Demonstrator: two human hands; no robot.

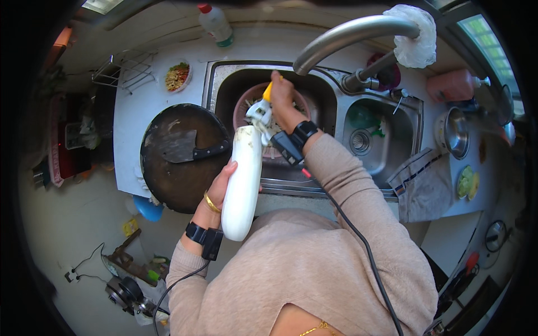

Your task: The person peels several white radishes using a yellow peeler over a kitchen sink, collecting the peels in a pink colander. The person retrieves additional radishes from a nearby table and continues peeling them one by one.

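Note:
My left hand (220, 185) is closed round a long, thick white radish (243, 189), whose browner end points towards the sink. In my right hand (282, 98) is a peeler (261, 107) with a yellow handle and a pale head, close to that end of the radish. Beneath the peeler, a pink plastic basket (241, 103) with pale peelings in it stands in the large basin of the steel sink (323, 94). Left of the radish, a cleaver (181, 149) with a black handle lies on a round, dark chopping board (180, 189).
A steel faucet (349, 35) arches over the sink. The small basin (378, 155) holds a green item. A grey cloth (424, 189) hangs over the counter edge, near a metal bowl (456, 134). Behind the board are a bowl of chopped food (177, 77) and a wire rack (126, 71).

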